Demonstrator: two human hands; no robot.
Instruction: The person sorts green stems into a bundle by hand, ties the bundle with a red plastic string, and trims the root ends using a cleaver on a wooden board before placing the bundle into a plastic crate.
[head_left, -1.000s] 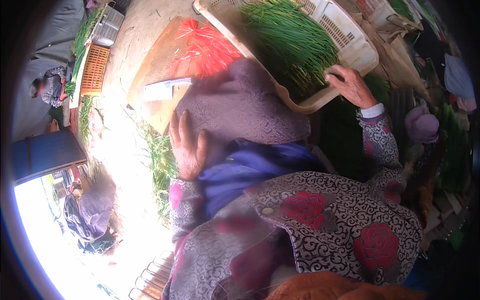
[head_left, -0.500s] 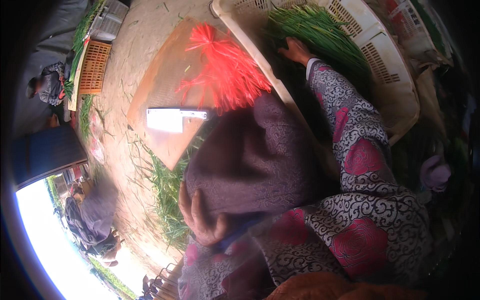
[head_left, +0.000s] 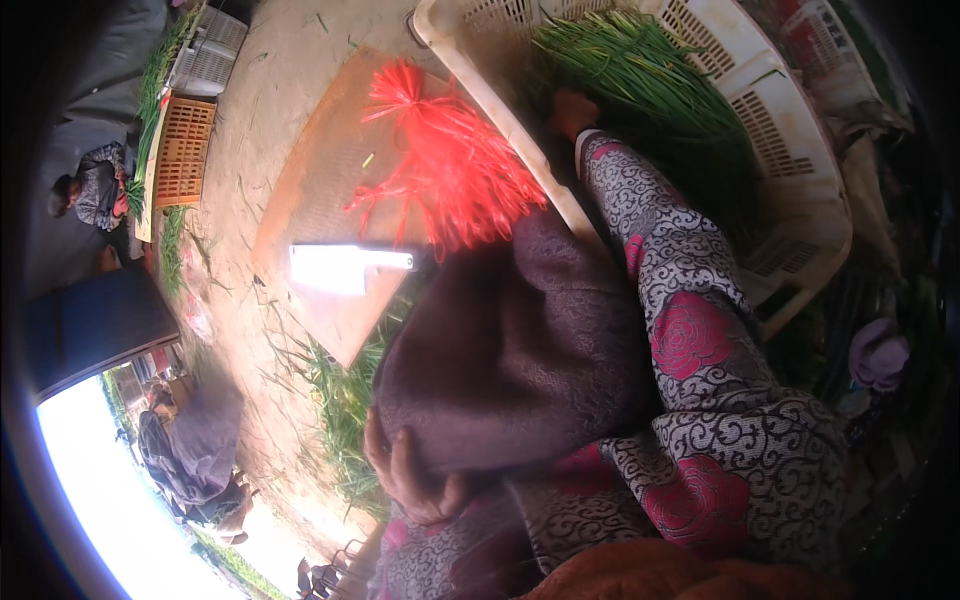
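My left hand (head_left: 415,480) lies on the dark patterned cloth over my knee (head_left: 480,400), its fingers spread and nothing in them. My right hand (head_left: 573,113) reaches into a large white plastic crate (head_left: 795,150), beside a heap of long green leafy stalks (head_left: 640,75). Shadow hides its fingers, so a hold cannot be made out. Left of the crate, a bundle of red plastic strips (head_left: 440,160) fans out on a brown board (head_left: 320,160). A cleaver (head_left: 335,270) with a shiny blade lies flat on the same board, untouched.
Loose green leaves (head_left: 345,410) litter the ground beside my left leg. At the far left stand an orange crate (head_left: 186,150) and a grey crate (head_left: 208,52), with a person (head_left: 98,185) next to them. Another person in dark clothes (head_left: 190,455) bends at the lower left.
My right hand has drawn a little left and down inside the crate, toward its near wall, and its fingers have gone out of sight. My left hand stays on the knee.
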